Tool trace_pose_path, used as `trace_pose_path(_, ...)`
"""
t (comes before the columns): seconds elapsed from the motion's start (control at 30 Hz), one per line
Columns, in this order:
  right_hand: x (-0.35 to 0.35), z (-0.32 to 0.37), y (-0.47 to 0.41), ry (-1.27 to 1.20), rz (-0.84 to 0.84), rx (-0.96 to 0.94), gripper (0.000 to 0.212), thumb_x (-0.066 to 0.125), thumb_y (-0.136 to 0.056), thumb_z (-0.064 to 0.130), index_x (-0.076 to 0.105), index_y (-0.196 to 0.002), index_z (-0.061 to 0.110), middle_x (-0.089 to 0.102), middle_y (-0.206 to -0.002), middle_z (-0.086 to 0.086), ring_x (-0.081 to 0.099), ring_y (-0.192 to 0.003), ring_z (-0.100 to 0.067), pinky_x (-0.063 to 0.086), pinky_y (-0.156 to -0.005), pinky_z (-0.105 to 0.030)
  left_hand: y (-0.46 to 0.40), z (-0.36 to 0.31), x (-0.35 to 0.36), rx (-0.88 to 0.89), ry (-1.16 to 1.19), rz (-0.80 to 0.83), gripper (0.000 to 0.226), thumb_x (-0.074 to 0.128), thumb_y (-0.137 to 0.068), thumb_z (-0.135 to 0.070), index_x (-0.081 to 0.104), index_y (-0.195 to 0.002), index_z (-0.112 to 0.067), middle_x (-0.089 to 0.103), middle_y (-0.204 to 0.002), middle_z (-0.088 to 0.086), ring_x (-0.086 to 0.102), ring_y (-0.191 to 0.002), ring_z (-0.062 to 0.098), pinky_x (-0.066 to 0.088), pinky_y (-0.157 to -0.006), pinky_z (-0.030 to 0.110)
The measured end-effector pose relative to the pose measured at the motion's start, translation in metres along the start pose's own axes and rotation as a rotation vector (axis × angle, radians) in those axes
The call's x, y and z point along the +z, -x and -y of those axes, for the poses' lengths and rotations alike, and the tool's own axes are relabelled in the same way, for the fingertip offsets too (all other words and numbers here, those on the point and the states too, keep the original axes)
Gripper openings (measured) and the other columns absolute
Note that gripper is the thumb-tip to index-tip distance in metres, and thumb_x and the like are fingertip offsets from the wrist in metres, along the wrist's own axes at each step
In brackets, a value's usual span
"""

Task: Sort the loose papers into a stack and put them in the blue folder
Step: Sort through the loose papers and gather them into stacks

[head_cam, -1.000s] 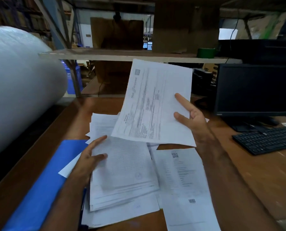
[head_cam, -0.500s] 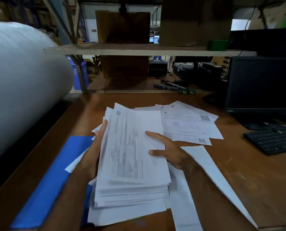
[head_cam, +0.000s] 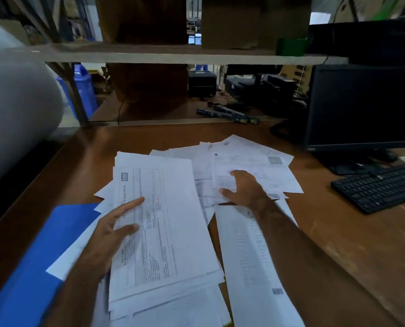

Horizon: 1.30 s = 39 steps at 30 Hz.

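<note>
A rough stack of printed papers point(head_cam: 171, 232) lies on the wooden desk in front of me. My left hand point(head_cam: 112, 234) rests on the stack's left edge, fingers straight, thumb on the top sheet. My right hand point(head_cam: 241, 188) lies flat with spread fingers on loose sheets point(head_cam: 255, 168) fanned out farther back to the right. One more loose sheet point(head_cam: 251, 263) lies under my right forearm. The blue folder point(head_cam: 38, 256) lies at the left, partly under the papers and my left arm.
A black monitor point(head_cam: 362, 105) and black keyboard point(head_cam: 383, 185) stand at the right. A big white roll point(head_cam: 12, 109) fills the left side. A wooden shelf point(head_cam: 173, 55) spans overhead, and dark tools point(head_cam: 227, 114) lie on a lower surface behind the desk.
The sheet my right hand held up was laid on top of the stack. My right hand then left the stack and reached back right onto the loose sheets. My left hand's fingers now lie on the stack.
</note>
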State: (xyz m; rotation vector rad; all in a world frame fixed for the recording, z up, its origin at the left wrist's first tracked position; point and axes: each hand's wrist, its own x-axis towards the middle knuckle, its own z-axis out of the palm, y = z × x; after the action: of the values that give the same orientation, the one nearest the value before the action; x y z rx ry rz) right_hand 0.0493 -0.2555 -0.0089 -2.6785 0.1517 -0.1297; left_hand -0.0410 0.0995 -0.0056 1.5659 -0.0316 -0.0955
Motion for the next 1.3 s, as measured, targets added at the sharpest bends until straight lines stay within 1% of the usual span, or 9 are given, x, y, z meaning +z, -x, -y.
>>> trace_pose_path(0.13, 0.011, -0.008, -0.023, 0.096, 0.105, 0.125, 0.099, 0.052, -0.081, 0.082, 0.021, -0.159, 0.029, 0.019, -0.168, -0.004, 0.020, -0.154, -0.031, 0.019, -0.120, -0.058, -0.009, 0.006, 0.001, 0.007, 0.007, -0.033, 0.052, 0.063, -0.094, 0.006, 0.072, -0.127, -0.032, 0.058, -0.139, -0.022, 0.070, -0.108, 0.011, 0.063, -0.073, 0.030)
trace_pose_path(0.23, 0.034, 0.002, -0.023, 0.263, 0.095, 0.129, 0.085, 0.032, -0.085, 0.087, 0.025, -0.156, 0.041, 0.020, -0.168, -0.002, 0.020, -0.153, -0.033, 0.016, -0.117, -0.061, -0.013, 0.013, -0.003, 0.019, -0.031, -0.017, 0.055, 0.065, -0.093, 0.003, 0.070, -0.128, -0.038, 0.056, -0.144, -0.019, 0.061, -0.125, 0.018, 0.057, -0.096, 0.046)
trace_pose_path(0.47, 0.011, 0.029, -0.016, 0.250, -0.290, 0.078, 0.025, 0.053, -0.101, 0.029, 0.064, -0.124, 0.024, 0.070, -0.112, -0.003, 0.063, -0.108, -0.026, 0.041, -0.094, -0.044, -0.013, 0.015, -0.006, -0.012, -0.004, -0.005, 0.053, 0.064, -0.093, 0.005, 0.072, -0.125, -0.037, 0.056, -0.145, -0.017, 0.061, -0.126, 0.022, 0.055, -0.100, 0.054)
trace_pose_path(0.57, -0.014, 0.033, 0.014, -0.038, -0.436, -0.064, 0.023, 0.066, -0.091, 0.018, 0.071, -0.113, 0.024, 0.064, -0.132, 0.000, 0.052, -0.129, -0.026, 0.032, -0.103, -0.050, -0.013, 0.014, -0.006, -0.025, 0.011, -0.008, 0.054, 0.061, -0.094, 0.008, 0.073, -0.125, -0.035, 0.057, -0.144, -0.016, 0.065, -0.120, 0.021, 0.059, -0.094, 0.049)
trace_pose_path(0.73, -0.007, 0.027, 0.105, -0.440, -0.141, -0.352, 0.013, 0.060, -0.086, 0.036, 0.071, -0.090, 0.042, 0.047, -0.155, 0.003, 0.018, -0.155, -0.017, 0.008, -0.123, -0.059, -0.018, 0.011, -0.004, -0.018, -0.035, -0.046, 0.052, 0.060, -0.093, 0.009, 0.073, -0.124, -0.031, 0.054, -0.147, -0.015, 0.057, -0.127, 0.017, 0.055, -0.090, 0.034)
trace_pose_path(0.93, 0.032, 0.033, 0.138, -0.525, -0.015, -0.281, 0.041, 0.056, -0.085, 0.012, 0.069, -0.096, 0.049, 0.061, -0.102, 0.049, 0.043, -0.142, -0.016, 0.021, -0.110, -0.004, 0.000, 0.004, 0.012, -0.010, 0.148, -0.137, 0.023, 0.052, -0.105, -0.015, 0.071, -0.117, -0.016, 0.076, -0.114, 0.009, 0.072, -0.102, 0.034, 0.060, -0.081, 0.042)
trace_pose_path(1.1, 0.008, 0.040, 0.137, -0.458, -0.023, -0.137, 0.025, 0.065, -0.093, 0.013, 0.078, -0.104, 0.031, 0.075, -0.107, 0.003, 0.068, -0.107, -0.020, 0.045, -0.086, -0.015, 0.013, -0.005, 0.008, -0.028, 0.162, -0.103, 0.026, 0.055, -0.103, -0.019, 0.066, -0.127, -0.016, 0.073, -0.121, 0.014, 0.070, -0.109, 0.039, 0.053, -0.091, 0.050)
trace_pose_path(1.2, -0.009, 0.034, 0.141, -0.649, 0.311, -0.129, 0.050, 0.060, -0.088, 0.002, 0.077, -0.106, 0.046, 0.070, -0.124, 0.012, 0.067, -0.112, -0.016, 0.054, -0.102, -0.037, 0.015, -0.009, 0.008, -0.038, 0.187, -0.075, 0.026, 0.056, -0.103, -0.017, 0.068, -0.126, -0.018, 0.076, -0.116, 0.009, 0.075, -0.095, 0.029, 0.059, -0.074, 0.038)
trace_pose_path(1.3, -0.026, 0.031, 0.149, -1.048, 0.659, -0.172, 0.036, 0.051, -0.104, 0.006, 0.066, -0.136, 0.017, 0.061, -0.143, 0.002, 0.058, -0.131, -0.020, 0.051, -0.107, -0.038, 0.015, -0.010, 0.007, -0.025, 0.157, -0.061, 0.028, 0.055, -0.103, -0.016, 0.067, -0.128, -0.018, 0.075, -0.117, 0.008, 0.073, -0.100, 0.029, 0.056, -0.067, 0.029)
